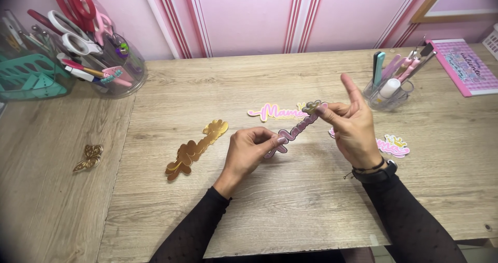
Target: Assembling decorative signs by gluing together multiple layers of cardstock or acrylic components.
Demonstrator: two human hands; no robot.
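Both my hands hold one long cut-out script word (299, 128) in dark mauve, lifted a little above the wooden table (290, 201). My left hand (249, 151) pinches its near end between thumb and fingers. My right hand (353, 123) pinches its far end, where a small crown shape sits, with the index finger pointing up. A pink and yellow layered word cut-out (275, 111) lies flat just behind the held piece. Another pink cut-out (392, 146) lies to the right, partly hidden by my right hand.
A gold mirror cut-out (196, 148) lies left of my hands. A gold butterfly (89, 157) rests further left. A clear cup of pens and tools (390, 86) stands at the right, a pink notebook (464, 66) beyond it. Scissors fill a clear holder (106, 55) at the back left.
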